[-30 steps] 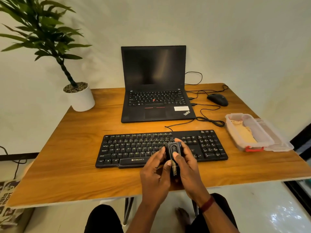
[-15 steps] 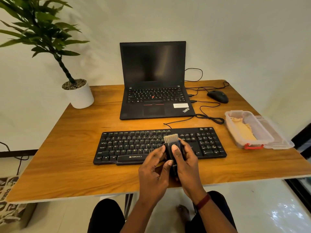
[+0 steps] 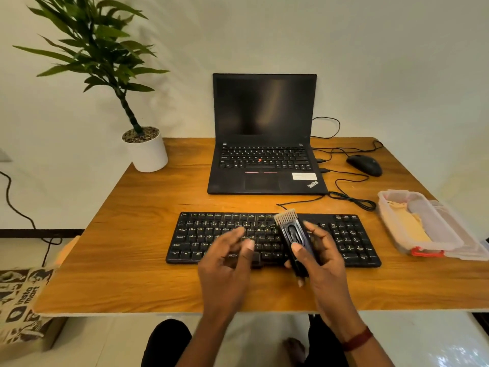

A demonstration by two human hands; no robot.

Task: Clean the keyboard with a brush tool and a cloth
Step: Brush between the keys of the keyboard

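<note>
A black keyboard (image 3: 211,234) lies across the front of the wooden desk (image 3: 132,260). My right hand (image 3: 322,260) grips a dark brush tool (image 3: 292,234) with its pale bristles extended and pointing away from me, held above the keyboard's right-middle part. Just to the left of the tool is my left hand (image 3: 227,263), holding nothing, with loosely curled fingers over the keyboard's lower middle. A beige cloth (image 3: 407,221) lies in a clear plastic box (image 3: 386,207) at the right.
An open black laptop (image 3: 264,133) stands behind the keyboard. A black mouse (image 3: 365,165) and loose cables (image 3: 349,194) lie at the back right. A potted plant (image 3: 145,149) sits at the back left corner. A printed bag (image 3: 23,300) sits on the floor at left.
The brush bristles have slid out of the tool. My left hand has let go of the tool and moved slightly left. The camera has tilted, so the desk appears lower.
</note>
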